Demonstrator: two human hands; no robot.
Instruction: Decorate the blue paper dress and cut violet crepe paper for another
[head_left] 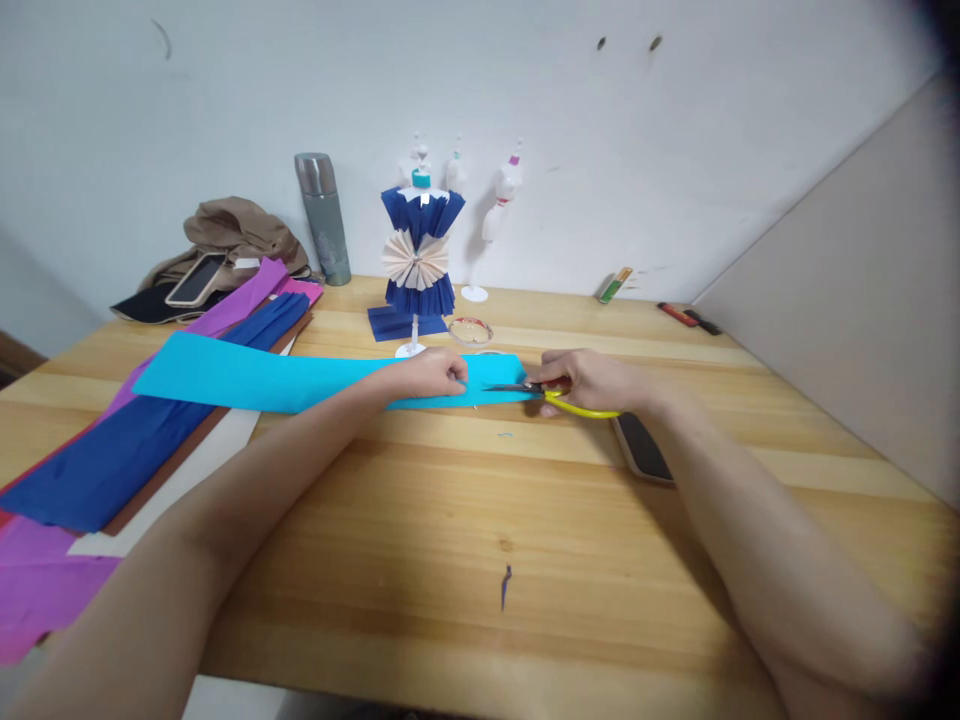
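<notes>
A long strip of turquoise crepe paper (330, 378) stretches across the table from left to centre. My left hand (431, 374) is closed on it near its right end, fingers curled at the paper. Yellow-handled scissors (577, 406) are in my right hand (589, 378), with their blades pointing left over the right end of the strip. Whether the blades have cut into the paper cannot be made out. Just behind the strip stands a small white dress form (421, 180), dressed in pleated dark blue paper with a cream fan-shaped bow (415, 260).
Several coloured crepe sheets (172, 430) lie at the left, near a brown cloth (240, 228), a phone (196, 280) and a thermos (326, 220). Another phone (645, 448) lies below my right wrist. A glue stick (615, 286) and a clear round dish (471, 331) are farther back.
</notes>
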